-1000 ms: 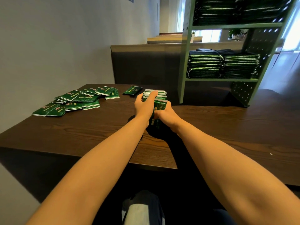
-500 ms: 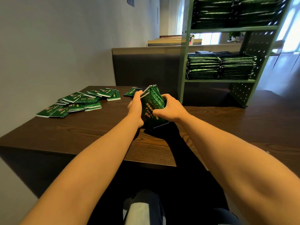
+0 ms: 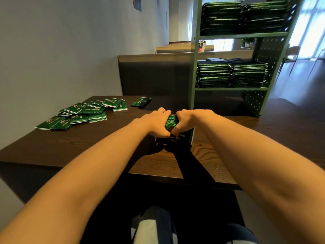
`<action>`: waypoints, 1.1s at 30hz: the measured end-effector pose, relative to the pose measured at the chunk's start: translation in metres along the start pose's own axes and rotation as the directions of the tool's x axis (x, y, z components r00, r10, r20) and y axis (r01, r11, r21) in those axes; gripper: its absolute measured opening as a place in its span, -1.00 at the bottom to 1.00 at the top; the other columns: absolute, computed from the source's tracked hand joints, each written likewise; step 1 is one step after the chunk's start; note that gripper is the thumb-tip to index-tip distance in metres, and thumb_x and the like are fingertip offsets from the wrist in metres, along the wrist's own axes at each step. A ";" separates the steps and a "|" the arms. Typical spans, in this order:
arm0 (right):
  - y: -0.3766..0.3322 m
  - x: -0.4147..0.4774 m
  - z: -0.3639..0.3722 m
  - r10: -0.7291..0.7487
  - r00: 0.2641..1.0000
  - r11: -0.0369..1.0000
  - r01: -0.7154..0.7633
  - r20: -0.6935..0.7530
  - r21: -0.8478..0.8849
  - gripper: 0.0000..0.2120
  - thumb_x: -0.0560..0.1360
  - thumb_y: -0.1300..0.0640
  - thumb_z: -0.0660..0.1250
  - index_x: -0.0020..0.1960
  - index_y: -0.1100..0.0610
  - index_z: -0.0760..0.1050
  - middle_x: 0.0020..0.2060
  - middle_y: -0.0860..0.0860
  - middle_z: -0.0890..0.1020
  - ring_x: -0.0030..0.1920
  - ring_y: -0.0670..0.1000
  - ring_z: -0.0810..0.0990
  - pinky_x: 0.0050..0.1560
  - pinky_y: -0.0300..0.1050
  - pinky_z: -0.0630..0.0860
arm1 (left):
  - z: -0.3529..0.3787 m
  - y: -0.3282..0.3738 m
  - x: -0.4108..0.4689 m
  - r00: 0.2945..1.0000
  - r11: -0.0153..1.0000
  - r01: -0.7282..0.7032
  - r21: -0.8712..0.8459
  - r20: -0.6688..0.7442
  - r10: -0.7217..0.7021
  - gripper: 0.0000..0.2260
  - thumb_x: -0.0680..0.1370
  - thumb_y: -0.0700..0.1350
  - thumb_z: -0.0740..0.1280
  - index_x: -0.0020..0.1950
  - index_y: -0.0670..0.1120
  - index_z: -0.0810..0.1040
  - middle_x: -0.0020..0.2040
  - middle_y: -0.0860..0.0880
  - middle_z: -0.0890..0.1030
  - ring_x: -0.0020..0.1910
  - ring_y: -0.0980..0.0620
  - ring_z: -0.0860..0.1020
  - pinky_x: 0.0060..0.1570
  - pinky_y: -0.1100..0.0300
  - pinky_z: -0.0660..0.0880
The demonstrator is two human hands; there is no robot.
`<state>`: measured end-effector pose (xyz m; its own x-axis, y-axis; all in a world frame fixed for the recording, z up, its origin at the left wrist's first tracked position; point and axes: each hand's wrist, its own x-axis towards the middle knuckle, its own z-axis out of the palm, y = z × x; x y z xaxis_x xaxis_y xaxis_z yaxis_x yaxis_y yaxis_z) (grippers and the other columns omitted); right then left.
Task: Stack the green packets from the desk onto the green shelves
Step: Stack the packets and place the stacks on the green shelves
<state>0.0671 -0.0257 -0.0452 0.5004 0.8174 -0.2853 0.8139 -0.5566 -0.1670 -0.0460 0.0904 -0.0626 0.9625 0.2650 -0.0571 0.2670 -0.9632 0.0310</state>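
Packets [image 3: 172, 121] in L hand [image 3: 156, 123], R hand [image 3: 192, 120]

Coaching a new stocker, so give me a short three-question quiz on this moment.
1. True or false: only the left hand grips the bundle of green packets.
2. Where do the loose green packets lie? A: on the desk, left of the hands. B: on the floor. C: on the top shelf.
3. Fill in: the middle shelf holds ___ stacks side by side.
Key: 1 false, the right hand grips it too. 2 A. 3 two.
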 end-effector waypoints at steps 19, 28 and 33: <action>0.007 0.005 0.011 0.003 0.997 0.997 0.003 -0.078 0.082 -0.34 0.39 -0.04 0.57 0.35 0.05 0.33 0.10 0.05 0.55 0.11 0.08 0.58 0.25 0.11 0.57 | 0.017 -0.004 0.004 0.973 0.998 0.033 -0.060 -0.225 -0.046 -0.29 0.39 0.07 0.44 0.47 0.03 0.23 0.35 -0.07 0.32 0.34 -0.12 0.34 0.17 -0.12 0.43; 0.002 -0.022 0.022 0.124 0.943 0.749 0.116 -0.309 0.653 -0.76 0.42 0.04 0.52 0.00 0.09 0.55 -0.05 0.08 0.64 0.03 0.10 0.63 -0.01 -0.06 0.53 | 0.009 0.019 -0.033 0.807 0.232 0.042 -0.972 -0.103 -0.581 -0.29 0.38 0.00 0.42 0.48 -0.15 0.28 0.28 -0.18 0.46 0.25 -0.13 0.43 0.07 0.09 0.32; -0.002 -0.054 0.032 0.133 0.972 0.436 0.116 -0.192 0.892 -0.76 0.47 0.03 0.43 0.10 0.08 0.57 0.07 0.11 0.62 0.07 0.08 0.57 0.00 -0.02 0.49 | 0.008 0.039 -0.063 0.938 0.027 0.078 -0.997 0.064 -0.341 -0.62 0.23 0.08 0.38 -0.03 -0.05 0.59 0.03 -0.14 0.60 0.06 -0.15 0.55 0.18 -0.03 0.46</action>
<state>0.0295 -0.0737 -0.0596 0.6514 0.7494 -0.1189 0.1494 -0.2803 -0.9482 -0.0962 0.0357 -0.0660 0.8087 0.5740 -0.1282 0.1288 0.0399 0.9909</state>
